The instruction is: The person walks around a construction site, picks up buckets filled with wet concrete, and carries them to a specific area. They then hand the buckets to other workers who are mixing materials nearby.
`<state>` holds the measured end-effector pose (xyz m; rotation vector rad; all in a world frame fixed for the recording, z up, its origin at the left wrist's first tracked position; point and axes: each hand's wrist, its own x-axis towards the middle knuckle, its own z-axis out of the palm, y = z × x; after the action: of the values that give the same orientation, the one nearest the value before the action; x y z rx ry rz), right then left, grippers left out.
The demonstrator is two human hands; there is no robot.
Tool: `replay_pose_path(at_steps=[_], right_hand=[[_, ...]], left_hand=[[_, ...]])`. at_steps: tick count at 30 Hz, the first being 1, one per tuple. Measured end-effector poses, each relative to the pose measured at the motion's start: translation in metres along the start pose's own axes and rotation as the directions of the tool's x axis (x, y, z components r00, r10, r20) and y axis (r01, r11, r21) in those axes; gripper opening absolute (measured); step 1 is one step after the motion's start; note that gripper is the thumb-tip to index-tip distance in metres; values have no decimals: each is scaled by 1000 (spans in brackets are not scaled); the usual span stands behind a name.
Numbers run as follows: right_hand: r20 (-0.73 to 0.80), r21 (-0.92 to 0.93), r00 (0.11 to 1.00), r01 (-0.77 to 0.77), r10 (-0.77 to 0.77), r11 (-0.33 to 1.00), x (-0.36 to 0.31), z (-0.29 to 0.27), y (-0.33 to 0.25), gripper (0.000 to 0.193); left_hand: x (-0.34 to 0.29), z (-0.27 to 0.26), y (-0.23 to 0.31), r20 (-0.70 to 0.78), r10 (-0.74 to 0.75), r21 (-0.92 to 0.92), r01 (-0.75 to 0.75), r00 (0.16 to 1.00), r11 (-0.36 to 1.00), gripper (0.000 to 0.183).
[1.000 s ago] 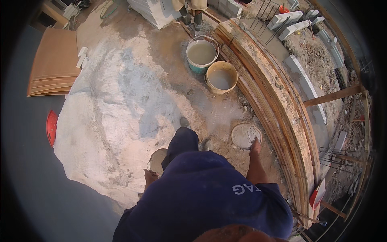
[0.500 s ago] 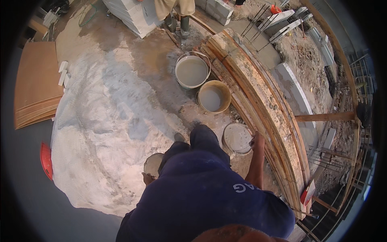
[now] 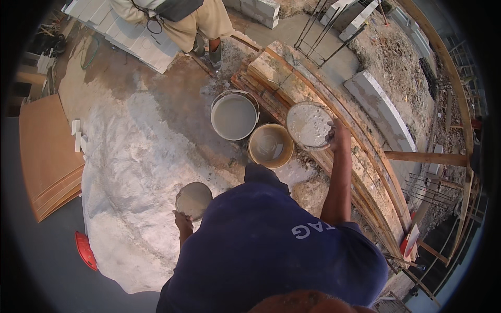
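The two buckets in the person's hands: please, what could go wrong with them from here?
The right hand grips the edge of the right-hand bucket, which holds bubbly grey contents; a tilt could spill them on the wooden planks. This bucket also appears close to the yellowish bucket of cloudy liquid, so a bump might cause a splash. The left hand holds the left-hand bucket by its edge, and its contents might slop onto the pale sheet.
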<state>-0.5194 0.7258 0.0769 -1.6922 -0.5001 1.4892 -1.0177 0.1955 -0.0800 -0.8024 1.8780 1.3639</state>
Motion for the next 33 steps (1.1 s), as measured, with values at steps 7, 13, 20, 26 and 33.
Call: replay_pose_path(at_steps=[7, 13, 20, 26, 33], right_hand=[[-34, 152, 999, 39, -34, 988, 157, 67, -45, 31], [-11, 201, 1000, -14, 16, 980, 208, 81, -83, 29], [67, 236, 996, 36, -53, 971, 156, 43, -58, 45], [81, 143, 990, -126, 115, 982, 96, -23, 63, 48], [82, -23, 753, -654, 653, 756, 3, -79, 243, 43]], left_hand=[[-36, 128, 57, 266, 87, -42, -79, 960, 996, 49], [-90, 244, 95, 397, 86, 63, -121, 914, 991, 44], [-91, 336, 85, 530, -8, 326, -195, 848, 925, 42], [-145, 395, 100, 541, -130, 554, -236, 831, 798, 48], [-190, 475, 134, 612, -141, 654, -398, 778, 643, 51]])
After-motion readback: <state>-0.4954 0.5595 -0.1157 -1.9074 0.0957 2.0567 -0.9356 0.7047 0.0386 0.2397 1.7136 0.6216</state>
